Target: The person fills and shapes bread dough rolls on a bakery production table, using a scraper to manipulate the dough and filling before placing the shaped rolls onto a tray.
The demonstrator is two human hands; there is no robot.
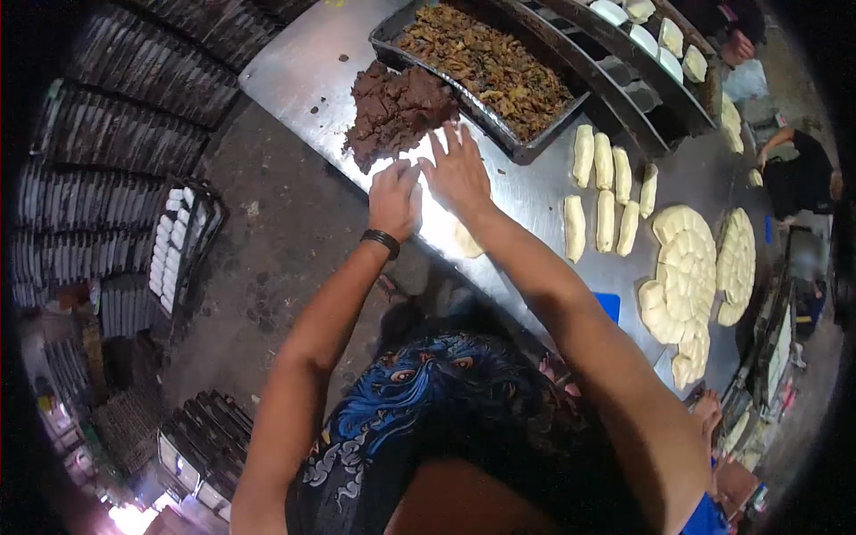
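Standing beside the long steel table (294, 76), I see it runs at a slant across the room, shiny and smeared, w/ dark floor below it. A heap of brown paste (397, 107) sits straight on the metal, touching a deep tray of shredded brown filling (486, 58). Further along are short dough logs (606, 192) in two rows, then two round scored dough discs (682, 267), and a blue square (608, 305) at the table edge. A rack tray of white pieces (642, 36) lies behind the filling. Stacks of dark trays (134, 116) line the far side, one w/ white lumps (174, 241).

The person's right hand (459, 169) is flat, fingers spread, tips just short of the paste. The left hand (395, 198), black band on the wrist, sits just beside it, knuckles up, fingers curled under. Both press on a pale patch (406, 162) at the paste's edge; dough or glare, can't tell. Whether the L hand grips anything is hidden.

A dough lump (465, 241) peeks out, half covered by the R forearm. A co-worker's hand (738, 46) shows top right, the body cut off. Corners are black from the lens.
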